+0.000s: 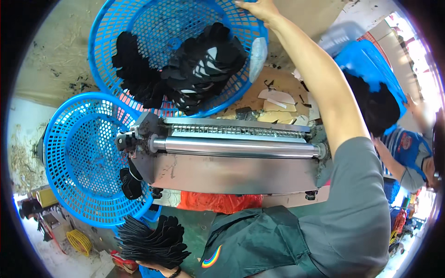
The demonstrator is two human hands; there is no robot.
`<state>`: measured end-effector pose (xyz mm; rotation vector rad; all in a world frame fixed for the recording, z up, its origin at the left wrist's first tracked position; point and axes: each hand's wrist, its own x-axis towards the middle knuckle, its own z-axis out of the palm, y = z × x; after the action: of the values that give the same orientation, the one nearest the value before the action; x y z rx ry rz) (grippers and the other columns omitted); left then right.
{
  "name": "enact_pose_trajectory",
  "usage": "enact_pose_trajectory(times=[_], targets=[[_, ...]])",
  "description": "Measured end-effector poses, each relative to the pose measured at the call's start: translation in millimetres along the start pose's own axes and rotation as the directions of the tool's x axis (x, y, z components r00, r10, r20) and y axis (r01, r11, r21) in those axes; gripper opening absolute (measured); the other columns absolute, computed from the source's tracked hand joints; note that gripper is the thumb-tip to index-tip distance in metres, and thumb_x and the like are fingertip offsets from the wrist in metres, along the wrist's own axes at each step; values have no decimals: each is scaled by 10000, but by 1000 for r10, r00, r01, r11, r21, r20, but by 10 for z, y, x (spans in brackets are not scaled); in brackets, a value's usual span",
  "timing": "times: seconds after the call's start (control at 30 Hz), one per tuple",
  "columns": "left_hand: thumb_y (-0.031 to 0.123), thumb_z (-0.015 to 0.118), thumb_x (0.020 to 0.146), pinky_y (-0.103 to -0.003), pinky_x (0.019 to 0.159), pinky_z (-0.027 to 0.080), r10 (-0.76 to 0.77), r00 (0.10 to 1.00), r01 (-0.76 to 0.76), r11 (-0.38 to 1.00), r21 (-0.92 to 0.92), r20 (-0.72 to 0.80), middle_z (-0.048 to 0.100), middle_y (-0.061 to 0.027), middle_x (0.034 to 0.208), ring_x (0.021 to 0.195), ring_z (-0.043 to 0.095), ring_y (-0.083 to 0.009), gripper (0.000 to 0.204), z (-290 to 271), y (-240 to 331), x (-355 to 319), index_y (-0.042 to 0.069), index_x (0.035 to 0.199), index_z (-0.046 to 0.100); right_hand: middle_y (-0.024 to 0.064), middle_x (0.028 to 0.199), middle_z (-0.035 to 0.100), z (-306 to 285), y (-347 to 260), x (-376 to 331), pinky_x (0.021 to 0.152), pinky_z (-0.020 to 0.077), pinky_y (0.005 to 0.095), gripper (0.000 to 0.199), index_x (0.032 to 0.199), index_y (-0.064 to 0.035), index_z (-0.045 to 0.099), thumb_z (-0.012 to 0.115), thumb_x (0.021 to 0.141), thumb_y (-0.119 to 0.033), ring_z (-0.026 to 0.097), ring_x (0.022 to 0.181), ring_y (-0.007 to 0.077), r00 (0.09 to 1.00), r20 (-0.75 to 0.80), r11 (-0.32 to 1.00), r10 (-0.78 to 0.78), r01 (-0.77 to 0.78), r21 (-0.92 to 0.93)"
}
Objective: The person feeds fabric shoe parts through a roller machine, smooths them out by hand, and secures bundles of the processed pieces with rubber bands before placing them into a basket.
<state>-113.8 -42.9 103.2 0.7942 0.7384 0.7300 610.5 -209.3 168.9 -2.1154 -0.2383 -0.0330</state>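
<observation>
My right arm stretches far forward, and my right hand [262, 10] grips the far-right rim of a big blue plastic basket [99, 51]; the frame's top edge cuts off part of that hand. Inside the basket lie heaps of flat black cut pieces [204, 65], some with pale patches. Low at the left, my left hand [160, 268], with a dark band at the wrist, holds a fanned stack of black cut pieces [153, 241] from below. Its fingers are mostly hidden under the stack. Between my arms stands a machine with a shiny metal roller [236, 147] and a flat metal plate [222, 173].
A second blue basket [55, 153] stands left of the machine, with a few black pieces [131, 183] at its right side. Scraps [278, 99] litter the surface behind the roller. At the right are a blue container [366, 60], a black heap [373, 102] and another person [403, 153].
</observation>
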Motion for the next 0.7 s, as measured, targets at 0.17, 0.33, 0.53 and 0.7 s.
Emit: enact_pose_trajectory(times=[0.17,0.33,0.53,0.7], targets=[[813,447,823,-662,1030,430,-95,995,93,995,41,31,501,-264,1376,1201,539,-480,1017,26,21,-20,75,1512,321,141,812,717,-63,101,-20,610,507,386,508,888,51,735,813,769,-436,657,681,227,1000,-5,995,-6,6,96],[786,474,834,-664,993,463,26,1000,-26,1000,4,-8,523,-277,1344,1173,560,-484,987,0,-85,-86,81,1508,327,125,799,716,-515,44,-97,606,508,371,463,874,35,744,818,771,-410,660,690,225,990,-71,991,118,-122,-58],[773,357,897,-613,1135,317,31,891,8,996,-83,454,333,-171,1564,1370,390,-434,935,247,-97,41,115,1555,268,139,847,736,-1269,548,-52,630,550,352,389,962,67,725,817,802,-276,684,707,212,998,-56,968,37,-22,252],[710,284,959,-585,1162,289,14,788,12,999,-37,616,304,-142,1586,1409,350,-391,847,564,-69,136,107,1554,268,167,882,739,-1998,927,-66,630,560,348,390,961,91,712,829,799,-244,707,736,221,992,-104,986,66,-49,160]])
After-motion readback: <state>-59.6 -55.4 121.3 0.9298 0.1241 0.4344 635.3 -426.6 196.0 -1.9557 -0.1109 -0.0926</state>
